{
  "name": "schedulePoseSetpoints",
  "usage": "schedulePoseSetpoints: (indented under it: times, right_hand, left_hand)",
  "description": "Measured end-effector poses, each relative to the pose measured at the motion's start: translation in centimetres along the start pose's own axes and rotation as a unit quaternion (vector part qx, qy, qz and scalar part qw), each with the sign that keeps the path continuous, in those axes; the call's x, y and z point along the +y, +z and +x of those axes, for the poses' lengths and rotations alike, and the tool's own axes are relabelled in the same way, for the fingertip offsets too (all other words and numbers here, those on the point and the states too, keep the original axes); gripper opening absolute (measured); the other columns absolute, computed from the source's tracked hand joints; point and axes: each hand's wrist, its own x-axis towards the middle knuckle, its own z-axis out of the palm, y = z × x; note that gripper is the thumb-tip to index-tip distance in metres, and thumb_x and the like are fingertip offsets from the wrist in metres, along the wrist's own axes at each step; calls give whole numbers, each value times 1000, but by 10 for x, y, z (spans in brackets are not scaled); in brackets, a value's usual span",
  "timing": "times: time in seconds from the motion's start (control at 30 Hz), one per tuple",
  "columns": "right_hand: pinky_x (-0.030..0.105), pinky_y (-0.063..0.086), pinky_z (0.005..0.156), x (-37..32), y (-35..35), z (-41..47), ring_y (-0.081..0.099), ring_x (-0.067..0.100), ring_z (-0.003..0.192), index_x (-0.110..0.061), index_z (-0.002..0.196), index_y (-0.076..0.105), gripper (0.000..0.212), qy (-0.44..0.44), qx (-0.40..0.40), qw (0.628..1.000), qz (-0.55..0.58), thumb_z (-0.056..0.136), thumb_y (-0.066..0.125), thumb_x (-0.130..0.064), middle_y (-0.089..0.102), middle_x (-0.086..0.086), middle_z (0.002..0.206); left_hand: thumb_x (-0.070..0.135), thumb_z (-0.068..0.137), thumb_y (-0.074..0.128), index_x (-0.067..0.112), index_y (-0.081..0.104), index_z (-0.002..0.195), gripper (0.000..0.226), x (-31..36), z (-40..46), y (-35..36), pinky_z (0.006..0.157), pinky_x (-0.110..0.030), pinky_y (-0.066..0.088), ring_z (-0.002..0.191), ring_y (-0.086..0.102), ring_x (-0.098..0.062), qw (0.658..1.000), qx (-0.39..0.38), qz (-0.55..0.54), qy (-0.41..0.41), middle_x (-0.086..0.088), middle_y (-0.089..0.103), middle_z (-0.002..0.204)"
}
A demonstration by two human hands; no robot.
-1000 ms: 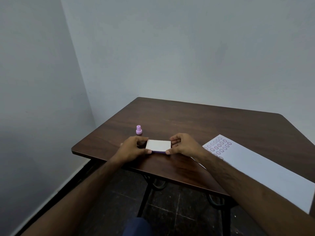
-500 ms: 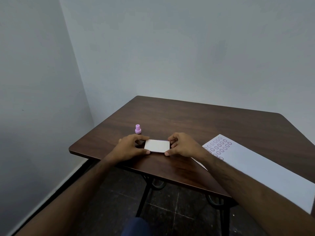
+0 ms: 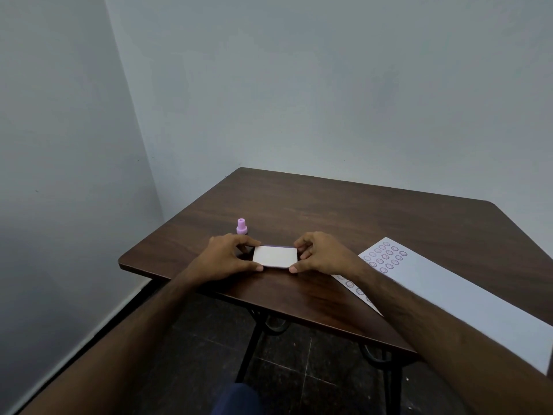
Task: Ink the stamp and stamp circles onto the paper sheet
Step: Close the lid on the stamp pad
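dark table; both hands grip white-lidded ink pad, seemingly unlabelled.

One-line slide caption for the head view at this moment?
Both hands, left hand and right hand, grip the closed white ink pad case; pink stamp stands behind, part-stamped paper sheet lies right.
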Motion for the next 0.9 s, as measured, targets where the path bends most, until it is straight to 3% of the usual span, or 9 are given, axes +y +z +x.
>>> schedulePoseSetpoints:
  times: [0.07,0.13,0.23,0.33,0.4,0.57,0.73,0.83,0.9]
  right_hand:
    - [27,55,84,-1,0,1,68,10,93,-13,127,63,70,-9,2,1000,-13,66,90,-34,71,2,116]
    - [33,57,87,-1,0,2,68,11,93,-15,125,64,68,-19,0,999,-26,66,89,-36,72,2,115]
    - [32,57,85,0,-1,2,67,10,93,-17,121,68,63,-31,4,999,-30,66,89,-37,71,-1,112]
    - [35,56,88,0,-2,3,65,12,98,-17,116,69,56,-40,2,999,-32,67,89,-35,68,-5,110]
    - [34,56,89,0,-3,4,63,11,99,-16,117,68,57,-44,-2,998,-40,68,89,-35,65,-8,107]
    - [30,56,87,1,-6,8,62,9,97,-17,116,66,56,-53,-13,997,-46,68,88,-36,62,-9,106]
    - [34,56,87,2,-4,11,63,12,99,-16,112,65,52,-58,-10,997,-54,69,87,-35,64,-3,112]
    - [34,56,87,2,-3,11,62,13,99,-15,113,64,52,-61,-12,996,-59,70,87,-35,63,-2,112]
    - [34,56,87,2,-3,11,63,13,100,-15,115,64,53,-55,-14,997,-58,70,87,-35,63,-3,112]
  left_hand:
    - [52,72,82,30,67,125,59,-1,3,-2,83,-9,41,94,58,5,1000,-22,-3,2,10,68,118]
    - [51,73,81,30,67,125,58,-2,5,-2,74,-4,40,91,56,9,1000,-30,2,3,10,68,117]
    - [52,71,82,32,68,123,57,-4,8,0,81,-11,41,94,57,2,1000,-26,1,2,9,68,116]
    - [52,71,82,33,68,120,54,-4,11,-1,101,-38,44,105,55,-3,1000,-28,-3,-7,13,65,116]
    - [51,72,81,33,66,118,51,-4,14,-2,103,-47,41,110,55,-6,999,-38,8,4,14,62,118]
    - [51,77,77,36,61,122,51,-8,17,-1,106,-49,34,114,54,-6,998,-57,32,23,19,60,123]
    - [55,81,70,44,55,129,51,-11,20,2,88,-39,24,116,40,2,994,-50,84,49,30,52,124]
    - [56,82,68,45,53,130,52,-10,19,4,85,-37,22,112,41,2,992,-45,103,49,32,48,120]
    - [57,83,67,43,51,134,54,-9,19,4,86,-37,21,120,43,-3,992,-47,106,43,28,49,125]
